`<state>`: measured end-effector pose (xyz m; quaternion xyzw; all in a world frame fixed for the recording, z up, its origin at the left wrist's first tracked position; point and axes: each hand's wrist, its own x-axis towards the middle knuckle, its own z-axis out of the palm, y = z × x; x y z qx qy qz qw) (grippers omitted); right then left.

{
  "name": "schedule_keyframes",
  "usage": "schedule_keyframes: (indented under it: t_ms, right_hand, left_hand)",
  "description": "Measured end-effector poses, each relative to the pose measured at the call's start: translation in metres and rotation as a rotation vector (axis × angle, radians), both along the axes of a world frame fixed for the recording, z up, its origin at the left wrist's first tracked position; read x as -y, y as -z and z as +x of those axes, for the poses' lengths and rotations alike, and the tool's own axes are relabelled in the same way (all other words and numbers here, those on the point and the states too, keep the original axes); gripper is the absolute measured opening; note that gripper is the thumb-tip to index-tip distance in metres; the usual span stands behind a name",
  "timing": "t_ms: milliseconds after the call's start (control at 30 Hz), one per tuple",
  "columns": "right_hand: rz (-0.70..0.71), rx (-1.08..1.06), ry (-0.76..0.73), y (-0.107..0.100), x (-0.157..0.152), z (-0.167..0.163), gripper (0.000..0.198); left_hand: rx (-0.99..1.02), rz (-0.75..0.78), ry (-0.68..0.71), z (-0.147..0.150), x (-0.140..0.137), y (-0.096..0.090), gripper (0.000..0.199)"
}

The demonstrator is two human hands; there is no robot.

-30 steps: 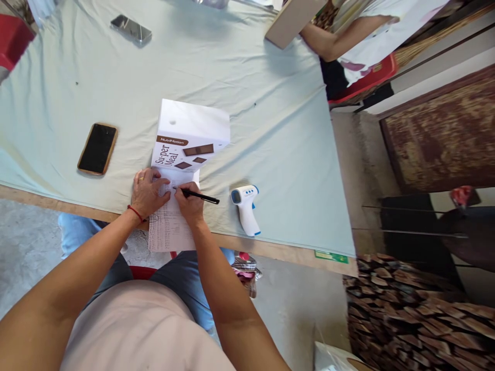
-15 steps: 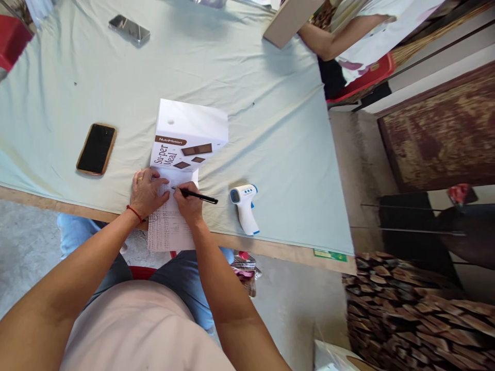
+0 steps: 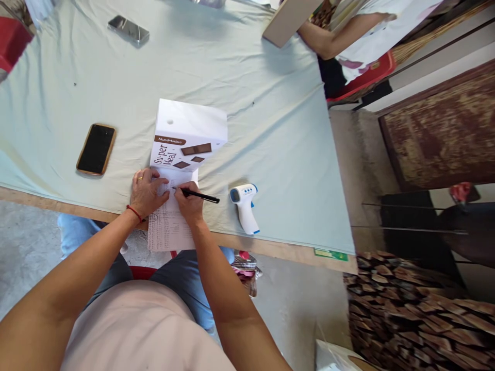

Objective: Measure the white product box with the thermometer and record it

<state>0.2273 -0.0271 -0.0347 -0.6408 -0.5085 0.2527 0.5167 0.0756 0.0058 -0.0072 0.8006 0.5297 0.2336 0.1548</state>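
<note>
My right hand (image 3: 190, 202) grips a black pen (image 3: 199, 195) with its tip down on a sheet of paper (image 3: 170, 229) filled with handwritten rows. The sheet hangs over the near table edge. My left hand (image 3: 147, 191) lies flat on the paper's upper left, fingers spread, a ring on one finger and a red string at the wrist. Just beyond both hands stands a white box (image 3: 187, 136) printed with brown bars and lettering.
A phone with a tan case (image 3: 96, 149) lies left of the box. A white and blue infrared thermometer (image 3: 244, 206) lies right of my hands. A second phone (image 3: 128, 29) sits far back. Another person's arm (image 3: 332, 41) holds cardboard at the far right. Pale green cloth (image 3: 270, 129) covers the table.
</note>
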Motion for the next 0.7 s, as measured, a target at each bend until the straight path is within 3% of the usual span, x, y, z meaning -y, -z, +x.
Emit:
schedule_keyframes:
  t_ms: [700]
  right_hand:
    - [0.066, 0.007, 0.028, 0.0029, -0.001, -0.0003, 0.011]
  left_hand:
    - [0.004, 0.01, -0.006, 0.0007, 0.0, -0.0034, 0.025]
